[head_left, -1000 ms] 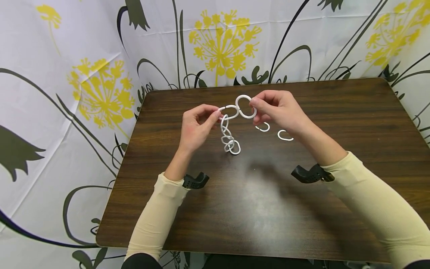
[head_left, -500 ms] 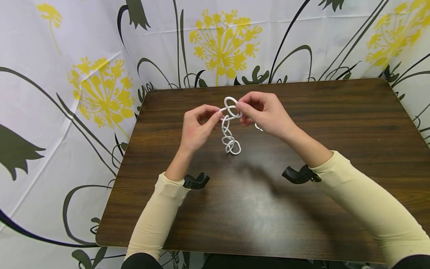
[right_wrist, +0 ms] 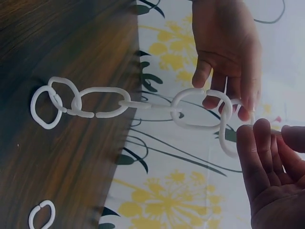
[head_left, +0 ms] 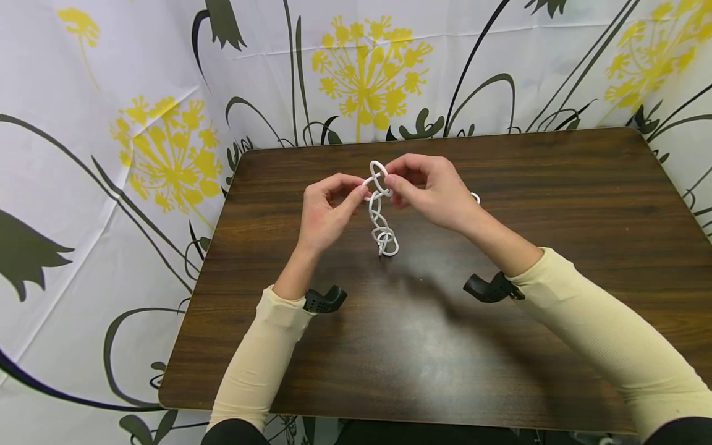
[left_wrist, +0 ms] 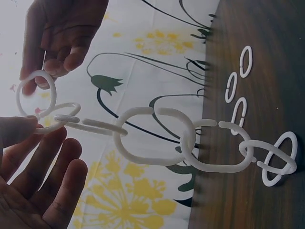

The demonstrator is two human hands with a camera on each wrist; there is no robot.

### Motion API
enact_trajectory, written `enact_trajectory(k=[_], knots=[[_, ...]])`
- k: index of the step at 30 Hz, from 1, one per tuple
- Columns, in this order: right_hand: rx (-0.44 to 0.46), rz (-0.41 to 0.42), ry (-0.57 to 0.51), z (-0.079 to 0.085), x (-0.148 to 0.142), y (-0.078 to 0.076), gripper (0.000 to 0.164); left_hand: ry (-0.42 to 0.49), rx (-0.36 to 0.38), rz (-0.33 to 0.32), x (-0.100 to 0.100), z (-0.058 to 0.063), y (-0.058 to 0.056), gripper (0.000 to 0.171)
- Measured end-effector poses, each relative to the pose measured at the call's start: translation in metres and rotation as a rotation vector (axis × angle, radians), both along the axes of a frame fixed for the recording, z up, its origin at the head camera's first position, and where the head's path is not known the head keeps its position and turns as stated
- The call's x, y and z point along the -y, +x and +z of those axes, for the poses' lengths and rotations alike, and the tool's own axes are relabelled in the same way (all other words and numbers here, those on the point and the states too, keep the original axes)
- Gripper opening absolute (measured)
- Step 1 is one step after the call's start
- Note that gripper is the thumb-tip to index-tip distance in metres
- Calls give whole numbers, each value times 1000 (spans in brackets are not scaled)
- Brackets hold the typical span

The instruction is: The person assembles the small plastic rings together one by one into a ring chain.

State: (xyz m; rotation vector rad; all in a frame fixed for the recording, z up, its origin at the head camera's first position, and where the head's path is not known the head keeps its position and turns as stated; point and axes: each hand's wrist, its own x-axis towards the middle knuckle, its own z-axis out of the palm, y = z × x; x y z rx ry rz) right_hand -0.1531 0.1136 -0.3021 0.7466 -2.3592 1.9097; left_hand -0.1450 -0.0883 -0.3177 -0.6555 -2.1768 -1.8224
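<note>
A chain of white plastic C-shaped links (head_left: 376, 213) hangs between the hands, its lowest links (left_wrist: 279, 160) resting on the table. My left hand (head_left: 328, 207) pinches a link near the chain's top between thumb and fingertips. My right hand (head_left: 431, 188) pinches the topmost white link (head_left: 377, 167), which passes through the link in the left hand. In the left wrist view this ring-like link (left_wrist: 36, 93) stands between both hands. Small gaps show in several links, such as the middle link (right_wrist: 102, 90). Fingers partly hide where the two top links meet.
Loose white links lie on the dark wooden table (head_left: 311, 364): an upper link (left_wrist: 246, 62), a middle link (left_wrist: 231, 87) and a lower link (left_wrist: 239, 116). In the head view, the right hand hides most of them. A flowered cloth (head_left: 167, 247) hangs behind and left.
My right hand has moved left toward the left hand, bringing the top link closer and turning it. The left hand has stayed nearly still. The loose links have become mostly hidden in the head view.
</note>
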Motion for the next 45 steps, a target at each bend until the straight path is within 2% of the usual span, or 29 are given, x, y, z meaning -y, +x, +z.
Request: enact_trajectory(k=[15,21,26,32,36,39,45], knots=[[-84,-81,113,-2,-1,-4,11,-27,-12,-6,-3,0,1,9],[-48,-130,65,-1,-5,-8,10,-28,-6,4,-2,0,2,9],[8,-172,-8,-3,-10,-13,13,-8,32,6,0,0,1,10],[77,-141,-121,-5,-9,-15,12,-18,70,-2,3,-1,0,11],[120,-101,-176,-4,-7,-14,11,-37,85,-16,7,-13,-8,12],[149,-78,-188,-4,-5,-14,11,-35,83,-13,9,-22,-15,14],[167,-50,-182,-6,-3,-14,9,11,49,-24,6,-21,-20,18]])
